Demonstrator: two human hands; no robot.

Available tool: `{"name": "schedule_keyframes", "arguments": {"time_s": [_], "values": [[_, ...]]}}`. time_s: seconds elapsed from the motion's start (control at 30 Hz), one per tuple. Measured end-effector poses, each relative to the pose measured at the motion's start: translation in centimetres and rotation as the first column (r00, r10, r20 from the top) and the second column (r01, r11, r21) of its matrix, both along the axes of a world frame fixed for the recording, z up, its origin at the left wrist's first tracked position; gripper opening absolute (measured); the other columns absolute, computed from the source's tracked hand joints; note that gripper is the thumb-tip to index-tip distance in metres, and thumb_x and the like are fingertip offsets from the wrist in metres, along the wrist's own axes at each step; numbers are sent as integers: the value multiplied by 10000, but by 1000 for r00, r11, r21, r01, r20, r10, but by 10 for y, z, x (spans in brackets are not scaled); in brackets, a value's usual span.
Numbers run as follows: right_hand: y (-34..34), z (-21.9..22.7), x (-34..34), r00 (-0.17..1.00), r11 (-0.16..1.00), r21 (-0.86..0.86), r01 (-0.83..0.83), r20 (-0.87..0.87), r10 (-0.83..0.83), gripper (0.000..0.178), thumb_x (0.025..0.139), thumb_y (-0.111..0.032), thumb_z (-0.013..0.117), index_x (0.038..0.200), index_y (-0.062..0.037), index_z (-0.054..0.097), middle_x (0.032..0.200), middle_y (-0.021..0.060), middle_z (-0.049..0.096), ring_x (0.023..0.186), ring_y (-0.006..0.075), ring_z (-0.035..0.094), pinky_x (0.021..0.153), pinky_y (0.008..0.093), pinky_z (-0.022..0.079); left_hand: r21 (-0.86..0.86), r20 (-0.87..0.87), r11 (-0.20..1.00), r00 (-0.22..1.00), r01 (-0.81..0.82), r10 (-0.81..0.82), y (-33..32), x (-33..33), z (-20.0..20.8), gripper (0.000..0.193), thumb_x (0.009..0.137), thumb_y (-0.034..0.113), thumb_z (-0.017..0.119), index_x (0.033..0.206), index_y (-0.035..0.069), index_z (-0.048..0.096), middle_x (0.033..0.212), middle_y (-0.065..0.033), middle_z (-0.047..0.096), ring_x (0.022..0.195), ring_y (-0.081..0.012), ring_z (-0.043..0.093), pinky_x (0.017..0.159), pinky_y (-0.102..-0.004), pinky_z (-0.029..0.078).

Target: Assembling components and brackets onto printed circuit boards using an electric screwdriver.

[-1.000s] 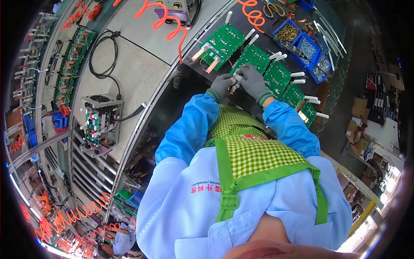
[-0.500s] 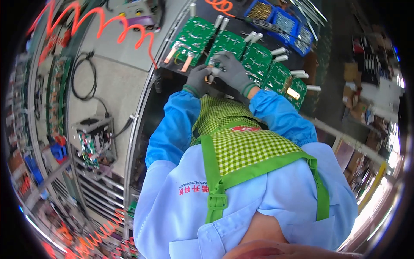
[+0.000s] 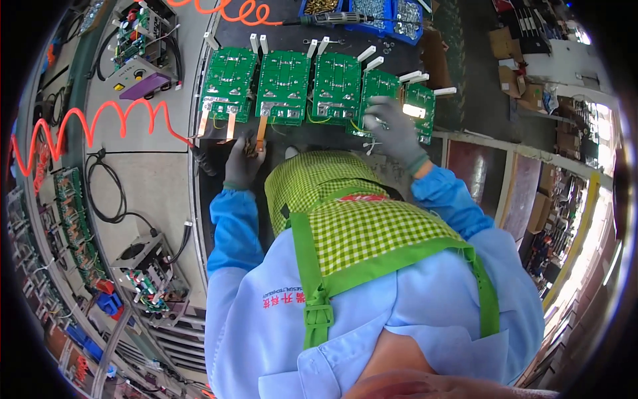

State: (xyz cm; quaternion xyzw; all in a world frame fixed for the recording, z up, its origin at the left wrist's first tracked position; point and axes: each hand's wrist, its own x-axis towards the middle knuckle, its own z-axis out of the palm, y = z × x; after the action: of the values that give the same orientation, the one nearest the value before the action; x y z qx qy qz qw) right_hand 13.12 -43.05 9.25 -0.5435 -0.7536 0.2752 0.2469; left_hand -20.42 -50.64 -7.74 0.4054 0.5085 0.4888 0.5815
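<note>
Left hand, gloved: fingers curled around small copper-coloured pieces, just below the second green board from the left. Right hand, gloved: fingers bent at the lower part of the fourth board; cannot tell whether that grip is loaded or free. Five green boards lie in a row on the dark counter. Copper strips project from the lower edges of the first two. Handling, judged: strips stiff, light, smooth, possibly slippery in gloves; take by the free end. Boards stiff but fragile; hold by bare edges, clear of the white posts.
</note>
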Motion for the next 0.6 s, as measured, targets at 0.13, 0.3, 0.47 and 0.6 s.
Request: {"name": "schedule_keyframes", "arguments": {"time_s": [0.13, 0.3, 0.47, 0.6], "values": [[11, 4, 83, 973, 986, 116, 121, 182, -141, 218, 755, -207, 630, 924, -72, 611, 1010, 84, 555, 946, 268, 545, 813, 368, 444, -552, 636, 834, 647, 1, 420, -40, 1, 16, 361, 879, 147, 426, 1208, 3, 470, 926, -85, 585, 789, -174, 567, 682, -263, 491], [22, -30, 114, 778, 1000, 11, 17, 628, -20, 343, 716, -229, 647, 1027, -105, 575, 1058, 84, 535, 1001, 294, 499, 839, 400, 430, -530, 552, 843, 793, 96, 257, -53, 47, 28, 362, 882, 219, 516, 1177, 13, 477, 916, -85, 575, 756, -144, 556, 607, -254, 461], [31, -39, 132, 820, 999, -50, -5, 572, 33, 394, 722, -268, 653, 1067, -117, 538, 1053, 92, 538, 1004, 305, 504, 829, 414, 428, -379, 690, 891, 718, 250, 92, -26, 95, 41, 313, 904, 208, 488, 1154, 20, 488, 895, -62, 558, 755, -132, 542, 632, -232, 443], [54, -41, 137, 791, 972, -229, -50, 585, 178, 367, 726, -260, 659, 1041, -107, 550, 1027, 120, 538, 971, 304, 524, 824, 403, 430, -442, 642, 866, 756, 233, 124, -19, 124, 38, 277, 907, 210, 482, 1104, 16, 498, 873, -45, 546, 743, -120, 522, 613, -228, 433]]}}
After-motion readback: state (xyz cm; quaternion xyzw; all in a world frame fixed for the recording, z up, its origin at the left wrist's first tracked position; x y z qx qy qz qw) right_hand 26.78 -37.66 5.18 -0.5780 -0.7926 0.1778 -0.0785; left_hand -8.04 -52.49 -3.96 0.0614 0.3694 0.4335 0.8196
